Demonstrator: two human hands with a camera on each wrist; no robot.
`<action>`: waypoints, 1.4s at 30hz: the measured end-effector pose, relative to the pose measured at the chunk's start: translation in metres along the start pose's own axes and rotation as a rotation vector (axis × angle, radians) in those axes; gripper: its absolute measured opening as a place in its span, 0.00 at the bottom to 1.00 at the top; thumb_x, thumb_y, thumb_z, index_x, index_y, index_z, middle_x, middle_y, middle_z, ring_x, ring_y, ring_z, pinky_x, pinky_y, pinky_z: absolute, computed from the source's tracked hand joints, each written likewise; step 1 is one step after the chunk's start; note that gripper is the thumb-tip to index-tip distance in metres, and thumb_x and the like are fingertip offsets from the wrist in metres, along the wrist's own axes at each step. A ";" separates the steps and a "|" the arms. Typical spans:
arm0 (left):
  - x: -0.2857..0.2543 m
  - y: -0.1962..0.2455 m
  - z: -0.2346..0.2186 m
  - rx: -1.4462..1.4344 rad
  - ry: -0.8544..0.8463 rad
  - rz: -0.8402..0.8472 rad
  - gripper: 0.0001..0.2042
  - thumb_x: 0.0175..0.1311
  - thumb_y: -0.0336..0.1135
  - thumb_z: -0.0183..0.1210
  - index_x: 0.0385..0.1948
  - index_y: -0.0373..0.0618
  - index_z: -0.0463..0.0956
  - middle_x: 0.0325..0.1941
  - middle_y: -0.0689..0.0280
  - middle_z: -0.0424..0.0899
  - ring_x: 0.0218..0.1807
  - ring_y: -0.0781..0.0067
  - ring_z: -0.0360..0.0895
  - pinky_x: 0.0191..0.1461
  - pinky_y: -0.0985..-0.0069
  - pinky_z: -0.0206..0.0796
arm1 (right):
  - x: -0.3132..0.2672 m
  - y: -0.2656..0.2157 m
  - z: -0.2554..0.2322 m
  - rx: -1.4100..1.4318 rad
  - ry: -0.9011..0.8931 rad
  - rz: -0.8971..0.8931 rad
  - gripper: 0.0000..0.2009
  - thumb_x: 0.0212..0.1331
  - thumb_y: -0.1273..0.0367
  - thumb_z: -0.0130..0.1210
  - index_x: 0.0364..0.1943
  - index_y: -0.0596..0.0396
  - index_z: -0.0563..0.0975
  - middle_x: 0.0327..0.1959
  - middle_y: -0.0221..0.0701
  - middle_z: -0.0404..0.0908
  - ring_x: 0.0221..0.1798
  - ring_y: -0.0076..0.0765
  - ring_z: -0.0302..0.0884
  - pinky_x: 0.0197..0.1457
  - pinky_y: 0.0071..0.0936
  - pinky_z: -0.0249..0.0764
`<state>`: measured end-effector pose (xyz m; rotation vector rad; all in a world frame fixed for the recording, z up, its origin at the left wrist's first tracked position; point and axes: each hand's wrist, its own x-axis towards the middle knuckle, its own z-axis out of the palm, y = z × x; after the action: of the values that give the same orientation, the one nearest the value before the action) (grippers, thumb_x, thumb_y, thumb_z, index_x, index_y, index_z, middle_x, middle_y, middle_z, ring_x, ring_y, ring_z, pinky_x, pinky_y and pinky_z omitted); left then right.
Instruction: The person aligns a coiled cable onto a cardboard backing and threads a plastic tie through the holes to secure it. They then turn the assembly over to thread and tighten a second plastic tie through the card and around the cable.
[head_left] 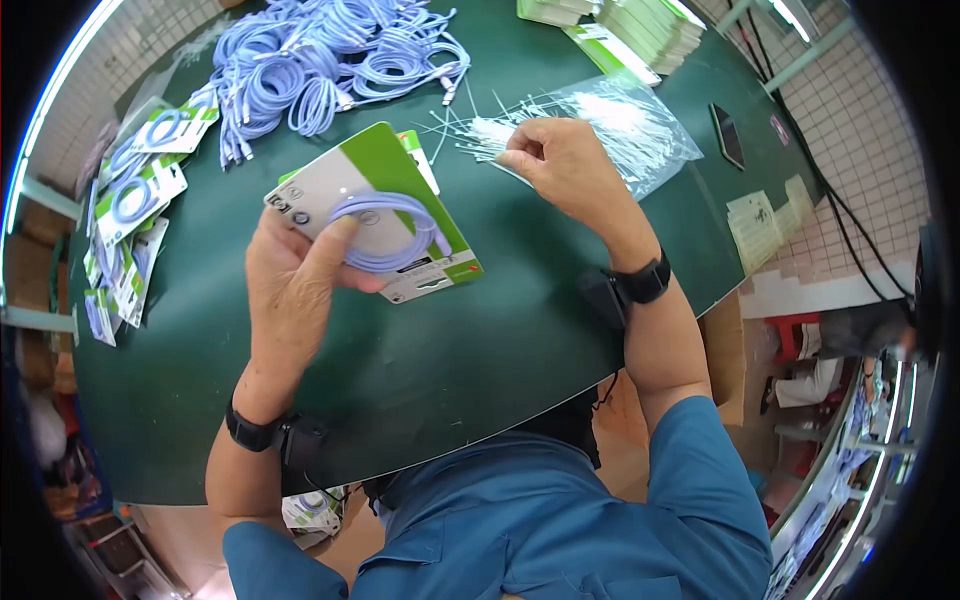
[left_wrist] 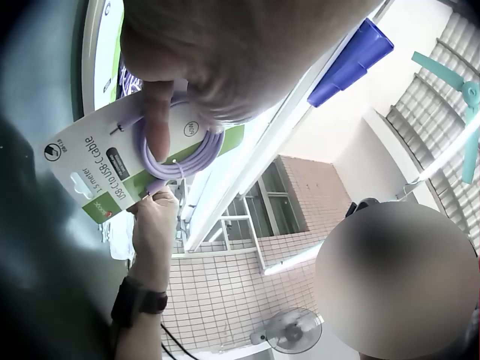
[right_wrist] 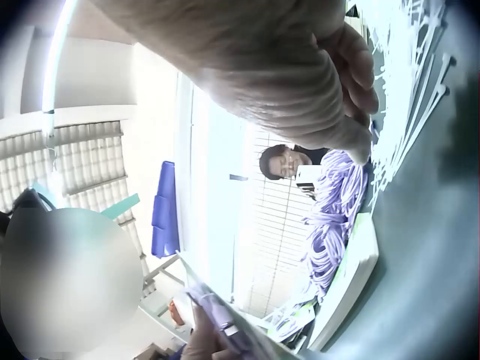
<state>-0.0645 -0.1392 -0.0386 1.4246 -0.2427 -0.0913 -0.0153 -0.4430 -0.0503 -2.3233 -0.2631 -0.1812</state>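
Observation:
My left hand (head_left: 290,275) grips a green-and-white packaging card (head_left: 365,165), thumb across its front. On the card lies a coiled lilac USB-C cable (left_wrist: 199,157), with a thin white tie crossing the coil in the left wrist view. The card is raised and tilted over the table. My right hand (head_left: 572,175) is at the near side of a heap of white cable ties (head_left: 600,112), which spill from a clear plastic bag (head_left: 668,150). Its thumb and forefinger are bent toward each other; I cannot tell whether a tie is between them.
Loose coiled lilac cables (head_left: 330,60) are heaped at the back of the green table (head_left: 430,370). Carded cables (head_left: 130,210) pile up along the left edge. Stacked cards (head_left: 650,35) stand at the back right, a phone (head_left: 728,135) near the right edge. Another person (right_wrist: 289,161) is across the table.

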 end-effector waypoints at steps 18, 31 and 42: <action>-0.007 0.004 0.001 0.081 -0.085 0.090 0.16 0.69 0.24 0.66 0.53 0.34 0.71 0.51 0.55 0.83 0.49 0.66 0.85 0.43 0.72 0.87 | -0.004 0.022 0.011 -0.497 -0.159 -0.030 0.06 0.58 0.70 0.63 0.34 0.60 0.81 0.32 0.47 0.85 0.40 0.59 0.84 0.44 0.47 0.78; -0.016 0.016 0.008 0.403 -0.387 0.283 0.12 0.64 0.23 0.69 0.48 0.35 0.81 0.51 0.46 0.88 0.54 0.53 0.87 0.56 0.63 0.81 | -0.001 0.000 0.004 0.450 0.007 0.095 0.08 0.65 0.68 0.65 0.39 0.59 0.80 0.27 0.28 0.83 0.30 0.20 0.78 0.35 0.21 0.76; -0.006 0.018 -0.004 0.645 -0.057 0.895 0.12 0.65 0.32 0.71 0.44 0.35 0.83 0.49 0.49 0.90 0.56 0.46 0.87 0.60 0.58 0.78 | -0.007 -0.016 0.014 0.784 -0.113 0.074 0.09 0.70 0.66 0.64 0.45 0.58 0.83 0.34 0.27 0.84 0.33 0.18 0.79 0.37 0.17 0.77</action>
<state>-0.0709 -0.1312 -0.0218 1.8170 -0.9987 0.7389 -0.0249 -0.4229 -0.0496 -1.5606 -0.2465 0.0843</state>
